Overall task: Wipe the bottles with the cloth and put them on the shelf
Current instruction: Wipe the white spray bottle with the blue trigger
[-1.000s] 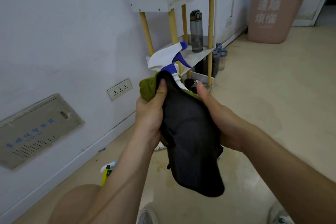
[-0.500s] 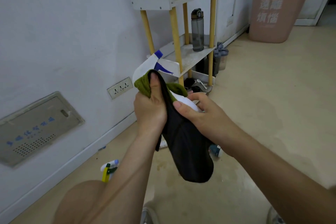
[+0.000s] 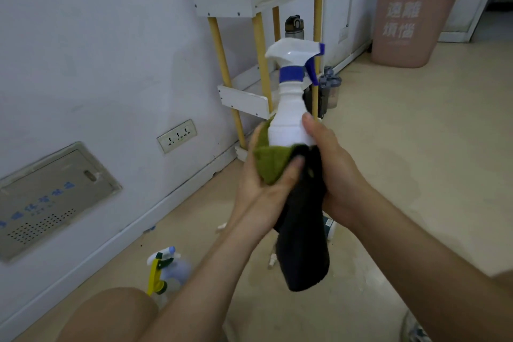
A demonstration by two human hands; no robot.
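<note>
Spray bottle (image 3: 287, 116), white, blue collar, upright, left hand (image 3: 263, 191) clutching cloth (image 3: 305, 244), right hand (image 3: 337, 175) gripping its body

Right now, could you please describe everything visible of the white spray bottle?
The spray bottle is white, opaque plastic by its look, with a white trigger head, blue collar, blue trigger and blue nozzle tip. It is upright in mid-air before the shelf. The right hand grips its body, thumb on the front; the left hand presses the green-and-black cloth round its lower part, hiding the base.
</note>
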